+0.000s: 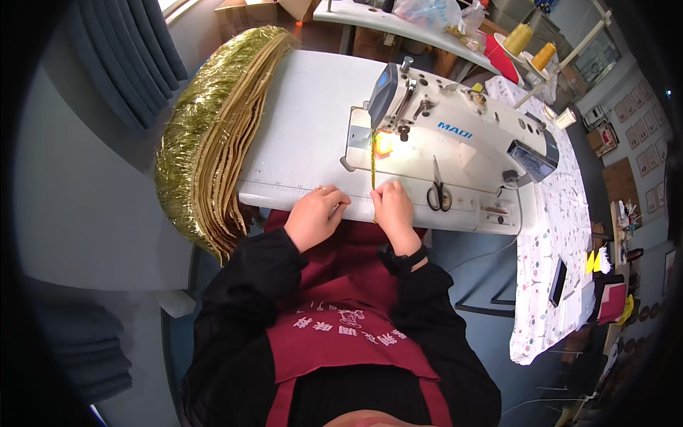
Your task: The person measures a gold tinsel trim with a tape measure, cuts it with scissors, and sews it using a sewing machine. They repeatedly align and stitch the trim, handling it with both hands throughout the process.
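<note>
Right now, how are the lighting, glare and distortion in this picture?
Head view: bright glare under the sewing machine, beside the gold strip; head view: glints speckle the gold tinsel fringe; head view: fisheye distortion tilts the wall frames, and the corners go black.

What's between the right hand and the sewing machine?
A narrow gold strip runs over the white tabletop from the right hand to the sewing machine; head view.
</note>
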A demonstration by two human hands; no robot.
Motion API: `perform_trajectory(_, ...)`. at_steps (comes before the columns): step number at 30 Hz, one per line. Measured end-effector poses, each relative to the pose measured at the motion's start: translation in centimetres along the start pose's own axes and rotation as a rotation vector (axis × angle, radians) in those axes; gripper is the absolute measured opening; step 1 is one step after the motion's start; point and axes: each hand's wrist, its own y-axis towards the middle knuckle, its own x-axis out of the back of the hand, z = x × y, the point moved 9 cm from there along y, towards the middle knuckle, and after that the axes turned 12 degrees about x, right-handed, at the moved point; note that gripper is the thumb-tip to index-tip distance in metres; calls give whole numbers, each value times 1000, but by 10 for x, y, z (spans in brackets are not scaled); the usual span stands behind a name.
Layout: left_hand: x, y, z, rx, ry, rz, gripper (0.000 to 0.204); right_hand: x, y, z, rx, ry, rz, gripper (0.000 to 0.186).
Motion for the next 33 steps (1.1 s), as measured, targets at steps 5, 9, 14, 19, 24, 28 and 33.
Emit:
perform_trajectory(5, -14, 47, -29, -445, 69, -184, 55, -4, 5, -7, -66, 461, -151, 17)
perform_trajectory(9, -36, 71, -42, -567, 218, -207, 58, -7, -3, 4, -24, 677, -40, 18)
perform_trajectory(14, -49, 49, -3, -444, 419, -92, 51, -3, -42, 6, -193, 1093, 86, 14)
perform_trajectory(19, -41, 2, 32, -304, 485, -262, 52, 30, -73, 9, -162, 1035, 158, 15)
perform_trajectory(24, -23, -18, 59, -139, 496, -414, 56, 58, -73, 15, -138, 866, 161, 13)
perform_trajectory(28, -5, -24, 79, -53, 498, -513, 57, 68, -61, 11, -158, 765, 150, 20)
perform_trajectory(33, 2, -32, 95, -11, 520, -547, 62, 62, -55, 15, -135, 717, 119, 24)
